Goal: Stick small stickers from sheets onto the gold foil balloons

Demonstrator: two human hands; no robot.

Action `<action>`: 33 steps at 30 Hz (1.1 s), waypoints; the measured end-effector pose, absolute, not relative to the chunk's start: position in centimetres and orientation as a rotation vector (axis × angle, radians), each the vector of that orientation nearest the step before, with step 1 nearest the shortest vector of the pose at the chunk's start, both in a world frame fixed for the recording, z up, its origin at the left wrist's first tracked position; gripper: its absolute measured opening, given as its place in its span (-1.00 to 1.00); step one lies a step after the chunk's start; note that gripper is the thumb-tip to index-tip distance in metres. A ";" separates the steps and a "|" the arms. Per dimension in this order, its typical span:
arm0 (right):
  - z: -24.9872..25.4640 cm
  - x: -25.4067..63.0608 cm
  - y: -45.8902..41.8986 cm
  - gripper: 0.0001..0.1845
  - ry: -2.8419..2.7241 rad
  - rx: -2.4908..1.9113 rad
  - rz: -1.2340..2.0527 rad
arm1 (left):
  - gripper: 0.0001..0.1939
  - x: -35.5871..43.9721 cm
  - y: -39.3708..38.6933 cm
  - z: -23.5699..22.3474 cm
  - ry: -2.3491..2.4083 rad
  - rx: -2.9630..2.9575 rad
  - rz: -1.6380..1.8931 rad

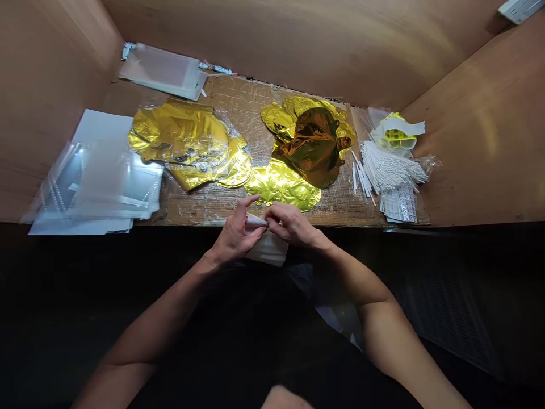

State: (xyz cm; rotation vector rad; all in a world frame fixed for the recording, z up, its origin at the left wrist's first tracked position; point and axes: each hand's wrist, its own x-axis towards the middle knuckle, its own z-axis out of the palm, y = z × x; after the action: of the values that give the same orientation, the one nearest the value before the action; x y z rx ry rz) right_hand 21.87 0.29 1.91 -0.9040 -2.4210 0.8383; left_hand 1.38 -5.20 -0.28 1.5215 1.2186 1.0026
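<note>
Gold foil shapes (183, 133), white sticks (389, 167) and clear plastic sleeves (102, 176) line a worn bench (238, 94) boxed in by brown panels (272, 42) at an apparent workshop.

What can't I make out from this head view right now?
All in the head view:
White piece: partly hidden by the left hand and right hand.
White sticks: overlap too much to count.
Patterned sheet: marks too small to read.
White box: cut off by the top edge.
</note>
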 end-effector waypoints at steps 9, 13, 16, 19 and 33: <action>0.7 25.1 5.2 -0.79 -2.216 -1.345 0.316 | -0.27 0.7 -5.1 -0.3 1.226 1.581 0.868; 0.0 25.2 4.5 -0.71 -2.681 -1.162 -0.070 | -0.32 0.4 -5.2 -0.8 1.204 1.578 0.824; 0.0 25.1 3.8 -0.71 -2.910 -1.020 -0.080 | -0.32 0.0 -5.3 -1.2 1.229 1.570 0.826; 0.6 25.5 3.5 -0.72 -2.996 -0.989 -0.018 | -0.33 -0.6 -5.5 -1.2 1.258 1.559 0.862; 0.3 26.7 3.9 -0.72 -2.709 -1.192 0.367 | -0.55 -1.4 -5.0 -0.1 1.152 1.549 0.796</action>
State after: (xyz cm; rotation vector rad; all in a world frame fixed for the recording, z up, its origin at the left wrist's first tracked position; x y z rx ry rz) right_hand 26.75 3.95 0.28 -1.1923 -2.7090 0.3672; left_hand -1.40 -5.04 -0.11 1.5492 1.1525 0.7959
